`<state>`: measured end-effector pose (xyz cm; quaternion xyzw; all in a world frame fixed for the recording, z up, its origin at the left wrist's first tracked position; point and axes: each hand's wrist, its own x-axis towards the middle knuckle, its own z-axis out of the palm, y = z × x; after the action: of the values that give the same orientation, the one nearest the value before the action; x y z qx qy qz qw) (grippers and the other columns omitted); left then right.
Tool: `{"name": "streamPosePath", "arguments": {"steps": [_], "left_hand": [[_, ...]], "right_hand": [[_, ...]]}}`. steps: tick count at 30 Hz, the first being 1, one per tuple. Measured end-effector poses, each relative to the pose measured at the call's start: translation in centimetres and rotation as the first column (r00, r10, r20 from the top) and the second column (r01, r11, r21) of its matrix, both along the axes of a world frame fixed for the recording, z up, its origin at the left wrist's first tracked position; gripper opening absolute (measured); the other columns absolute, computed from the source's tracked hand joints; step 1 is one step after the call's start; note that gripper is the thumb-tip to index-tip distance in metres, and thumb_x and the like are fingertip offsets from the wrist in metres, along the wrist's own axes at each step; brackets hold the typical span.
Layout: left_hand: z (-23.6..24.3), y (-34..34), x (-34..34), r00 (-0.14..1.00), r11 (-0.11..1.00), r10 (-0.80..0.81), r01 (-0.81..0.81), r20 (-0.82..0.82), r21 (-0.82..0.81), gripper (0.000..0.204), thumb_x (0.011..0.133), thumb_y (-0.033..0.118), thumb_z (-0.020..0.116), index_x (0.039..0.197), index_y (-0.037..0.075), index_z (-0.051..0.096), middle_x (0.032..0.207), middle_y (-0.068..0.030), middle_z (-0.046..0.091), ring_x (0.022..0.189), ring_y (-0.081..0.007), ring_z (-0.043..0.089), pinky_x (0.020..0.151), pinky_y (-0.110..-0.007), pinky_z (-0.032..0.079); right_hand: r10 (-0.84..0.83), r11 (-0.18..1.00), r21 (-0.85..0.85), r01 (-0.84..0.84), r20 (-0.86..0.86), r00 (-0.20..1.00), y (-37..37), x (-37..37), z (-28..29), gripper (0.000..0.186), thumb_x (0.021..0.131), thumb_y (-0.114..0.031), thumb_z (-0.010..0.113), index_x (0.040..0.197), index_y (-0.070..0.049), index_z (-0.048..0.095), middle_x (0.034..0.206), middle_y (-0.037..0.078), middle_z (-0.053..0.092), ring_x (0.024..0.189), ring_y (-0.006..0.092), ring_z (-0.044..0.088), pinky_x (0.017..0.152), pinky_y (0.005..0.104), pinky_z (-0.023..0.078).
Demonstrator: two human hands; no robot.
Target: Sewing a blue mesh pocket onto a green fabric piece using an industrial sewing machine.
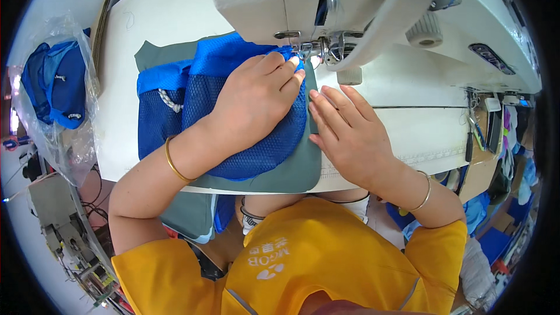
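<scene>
On the white sewing table lies a blue mesh fabric piece (251, 154) with a solid blue band along its top, spread over a grey-green fabric panel (312, 166). A white cord (169, 100) shows at its left part. My left hand (254, 99) rests on the mesh piece, its fingers closed on the blue edge beside the presser foot (297, 44) of the white sewing machine (379, 0). What lies under those fingertips is partly hidden. My right hand (356, 134) lies flat, fingers stretched, over the right edge of the panel and the table.
At the left hangs a clear plastic bag (87, 81) beside blue fabric pieces (61, 84). Tools, including scissors (470, 125), lie at the table's right end. A metal machine part (70, 239) stands lower left. More grey-green fabric (189, 213) hangs below the table edge.
</scene>
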<state>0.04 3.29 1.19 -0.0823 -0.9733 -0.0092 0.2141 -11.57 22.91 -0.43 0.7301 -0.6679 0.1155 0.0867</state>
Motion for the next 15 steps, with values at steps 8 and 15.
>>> {"name": "streamPosePath", "arguments": {"steps": [8,15], "left_hand": [[-0.36,-0.49,-0.34,0.999,1.0,-0.002,0.001,-0.038,-0.012,0.023,0.079,0.01,0.067,0.098,-0.002,0.071,0.094,-0.0093,0.066,0.09,-0.024,0.062,0.079,-0.036,0.054],[-0.84,-0.62,-0.13,0.999,0.999,-0.028,0.027,-0.036,-0.018,0.021,0.08,0.009,0.068,0.098,-0.001,0.07,0.092,-0.0076,0.063,0.089,-0.0242,0.061,0.08,-0.035,0.053]], "right_hand": [[-0.01,1.0,-0.023,0.011,0.036,0.999,-0.28,-0.2,-0.34,0.047,0.087,-0.024,0.068,0.12,0.01,0.067,0.132,0.021,0.063,0.13,0.0327,0.054,0.118,0.0493,0.035],[-0.015,0.998,-0.065,0.022,0.1,0.995,-0.31,0.01,-0.91,0.046,0.087,-0.021,0.067,0.123,0.008,0.065,0.133,0.02,0.062,0.131,0.0333,0.054,0.117,0.0493,0.036]]}}
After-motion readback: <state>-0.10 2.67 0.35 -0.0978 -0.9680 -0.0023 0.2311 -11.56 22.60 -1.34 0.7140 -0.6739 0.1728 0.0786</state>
